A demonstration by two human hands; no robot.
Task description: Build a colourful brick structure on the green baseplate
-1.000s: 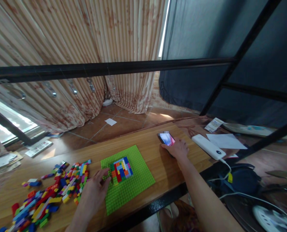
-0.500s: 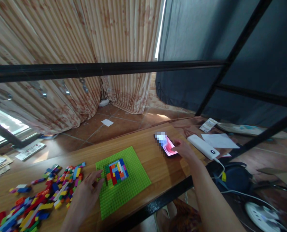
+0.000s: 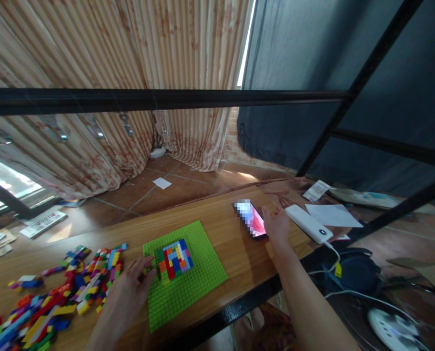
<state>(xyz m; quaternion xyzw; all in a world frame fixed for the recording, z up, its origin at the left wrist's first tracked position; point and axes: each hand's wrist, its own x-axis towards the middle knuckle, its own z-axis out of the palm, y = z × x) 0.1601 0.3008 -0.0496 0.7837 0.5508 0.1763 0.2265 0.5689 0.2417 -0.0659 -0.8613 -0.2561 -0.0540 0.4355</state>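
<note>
My left hand (image 3: 133, 282) rests at the left edge of a green studded baseplate (image 3: 188, 302), fingers loosely bent and apart, with nothing seen in them. On the baseplate sits a flat rectangle of toy bricks (image 3: 175, 261) in red, blue, white, orange and other colours. A phone (image 3: 253, 222) with a lit pink screen, partly pixelated, lies on the wooden table to the right. Beside the phone's right edge is my right hand (image 3: 277, 228), slightly blurred, fingers partly bent, holding nothing visible. Whether a fingertip touches the phone I cannot tell.
Loose coloured bricks (image 3: 56, 312) are heaped at the table's left. A white power bank (image 3: 307, 223) with a cable lies right of my right hand, near a paper sheet (image 3: 332, 215). A black metal bar (image 3: 188, 99) crosses in front of the curtains.
My right hand has shifted slightly left and its fingers have come off the phone's lower screen to its right edge. My left hand stays by the baseplate. The view has shifted slightly.
</note>
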